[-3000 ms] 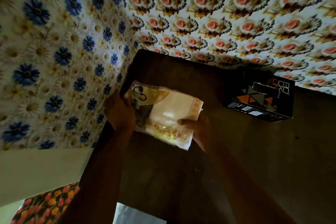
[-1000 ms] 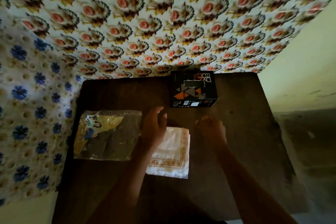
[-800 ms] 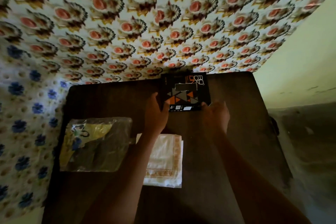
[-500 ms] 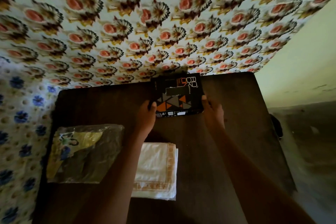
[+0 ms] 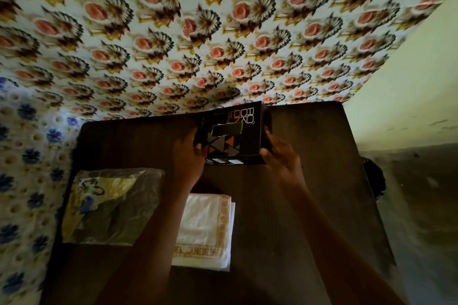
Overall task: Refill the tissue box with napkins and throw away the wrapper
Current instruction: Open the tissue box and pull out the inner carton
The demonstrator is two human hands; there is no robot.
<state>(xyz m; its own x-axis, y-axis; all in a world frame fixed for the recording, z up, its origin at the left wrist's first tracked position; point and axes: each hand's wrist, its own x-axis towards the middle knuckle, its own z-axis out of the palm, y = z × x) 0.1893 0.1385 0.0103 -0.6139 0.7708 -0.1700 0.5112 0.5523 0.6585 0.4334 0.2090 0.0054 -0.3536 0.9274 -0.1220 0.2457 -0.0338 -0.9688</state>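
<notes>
Head view: dim light, dark brown wooden table set against a wall papered with pink-and-gold flower motifs; a second paper with blue flowers runs along the left side. Black cardboard tissue box with orange and grey triangles sits toward the table's far edge, slot side facing the camera, a dark rectangular opening in its top face. Left hand grips the box's left end, thumb curled over the front edge. Right hand grips the right end, fingers wrapped round the side, thumb at the lower corner. Whether the box is lifted or touching the table, cannot tell. Nearer the camera, between the two forearms, lies a stack of folded white napkins with an orange patterned border, flat on the table, its left edge hidden under the left forearm. Just left of the stack, a crumpled clear plastic wrapper with a yellow printed label lies flat, apart from the box. A dark rounded object shows off the table's right edge; too dim to identify. Plain pale wall at upper right.
</notes>
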